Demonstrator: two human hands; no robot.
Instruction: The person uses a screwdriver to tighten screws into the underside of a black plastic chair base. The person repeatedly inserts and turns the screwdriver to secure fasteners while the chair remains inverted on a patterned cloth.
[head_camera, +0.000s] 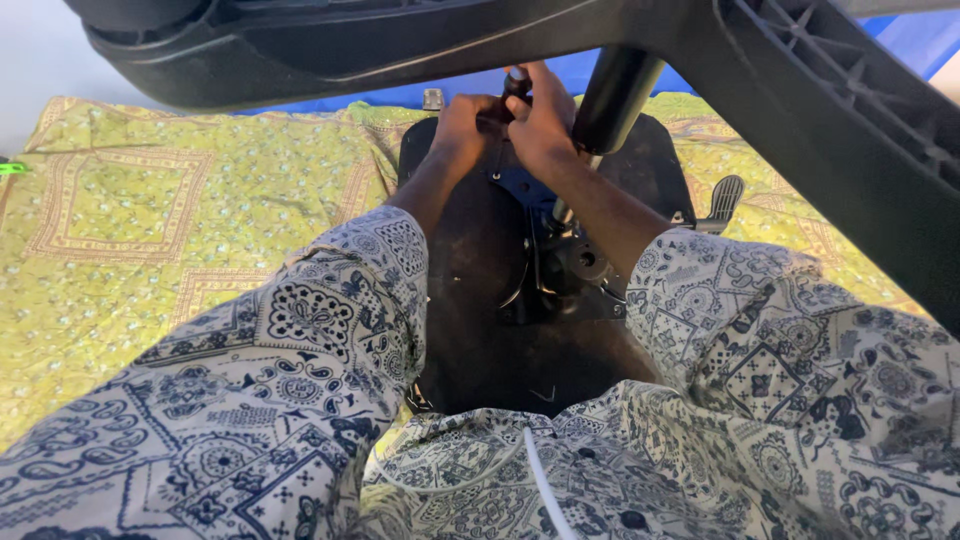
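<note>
From the head camera, an upturned chair seat (480, 300) lies dark and flat on a yellow-green patterned cloth (150, 220), between the person's knees in patterned trousers (300, 380). A black metal mechanism plate (560, 260) is fixed at the seat's middle, and a grey lever paddle (725, 200) sticks out to the seat's right. A black gas cylinder (615, 100) rises from the mechanism, and the chair's black plastic base (830, 130) crosses the top of the view, hiding what lies beyond the seat's far edge.

The left hand (462, 130) rests at the seat's far edge, fingers curled shut on the plate's end. The right hand (540, 125), just beside it and touching, pinches a small dark knob (517, 85) above the plate.

No packages or labels show clearly.
</note>
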